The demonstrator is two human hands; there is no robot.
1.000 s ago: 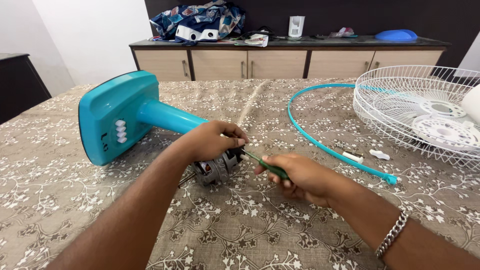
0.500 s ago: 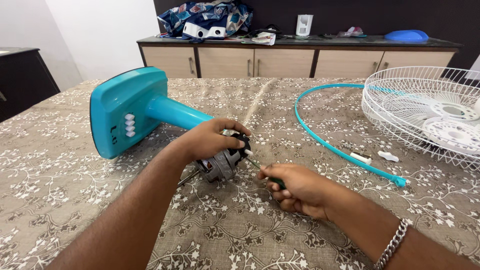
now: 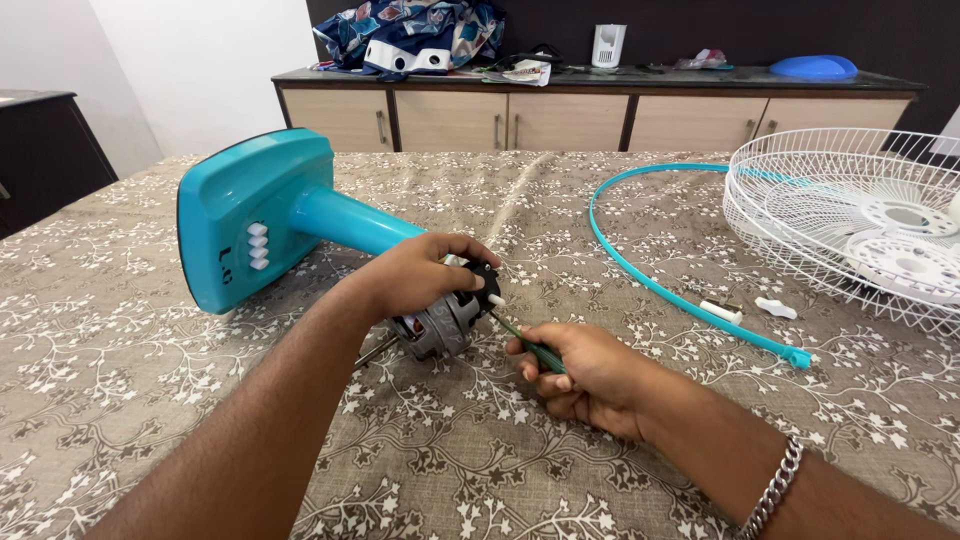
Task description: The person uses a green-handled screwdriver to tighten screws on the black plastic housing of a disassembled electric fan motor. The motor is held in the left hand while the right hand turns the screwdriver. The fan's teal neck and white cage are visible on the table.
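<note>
My right hand (image 3: pixel 585 375) is gripping a green screwdriver (image 3: pixel 525 342), its tip touching the fan motor (image 3: pixel 445 322) that my left hand (image 3: pixel 420 275) is clasping near the table (image 3: pixel 150 400) middle; the teal fan base (image 3: pixel 250 215) is lying beyond.

1. I count two hands: the left hand (image 3: pixel 425 275) and the right hand (image 3: pixel 585 375).
2. One fan motor (image 3: pixel 445 325) and one green screwdriver (image 3: pixel 530 345).
3. One turquoise fan stand (image 3: pixel 255 215), with four white buttons (image 3: pixel 258 247) on its base.
4. One turquoise ring (image 3: pixel 650 270).
5. One white wire grille (image 3: pixel 850 215).
6. Two small white parts (image 3: pixel 775 308) lie beside the ring.
7. One bracelet (image 3: pixel 775 490).
</note>
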